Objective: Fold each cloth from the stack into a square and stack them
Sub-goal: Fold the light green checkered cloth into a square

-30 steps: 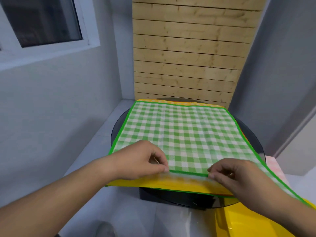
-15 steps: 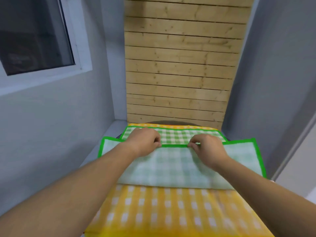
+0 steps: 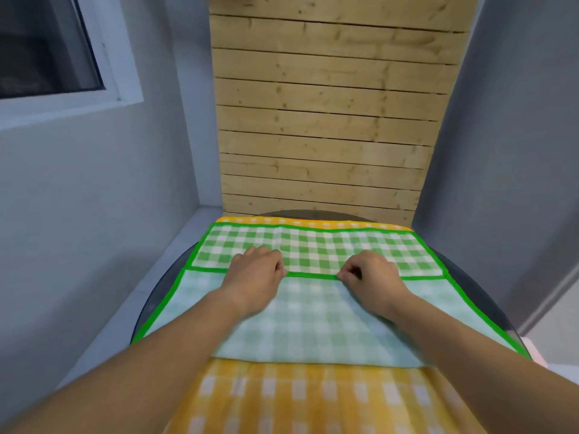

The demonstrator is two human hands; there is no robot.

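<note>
A green checked cloth with a bright green border lies on top of the stack, its near part folded away from me so the pale underside faces up. The folded edge runs across the cloth short of its far edge. My left hand and my right hand each pinch that green edge near its middle, knuckles up, a hand's width apart. Under it lies a yellow checked cloth, showing at the near side and as a strip along the far edge.
The cloths rest on a round dark table whose rim shows left and right. A wooden plank wall stands right behind it, grey walls close in on both sides, and a window is at the upper left.
Both hands have carried the near edge of the green cloth away from me, folding it over itself. In the last half second the fold has settled flatter on the table.
</note>
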